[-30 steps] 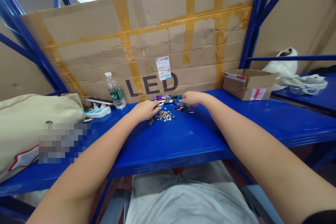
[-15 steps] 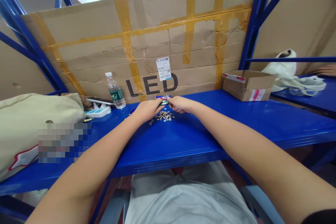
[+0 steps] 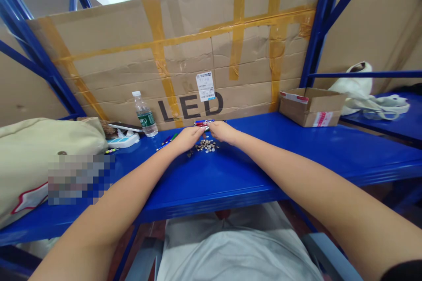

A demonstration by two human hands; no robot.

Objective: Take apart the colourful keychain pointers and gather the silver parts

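Observation:
Side by side above a pile of small silvery pieces (image 3: 207,145), my left hand (image 3: 190,137) and my right hand (image 3: 223,131) nearly touch at the fingertips. Both have their fingers drawn together, but whatever lies between them is too small to name. Just behind them are several pens (image 3: 203,123), blue and red, lying on the blue table (image 3: 224,171). More pens (image 3: 167,141), blue and green, lie to the left of my left hand, partly covered by my forearm.
A water bottle (image 3: 145,116), a white power strip (image 3: 124,140) with a phone (image 3: 125,127) and a beige bag (image 3: 49,153) stand on the left. An open cardboard box (image 3: 310,107) sits at the right, before a cardboard wall (image 3: 128,70).
My left hand has shifted slightly, and a green pen now shows beside it on the left. My right hand has moved slightly left. Another person's hand at the far right has gone from view.

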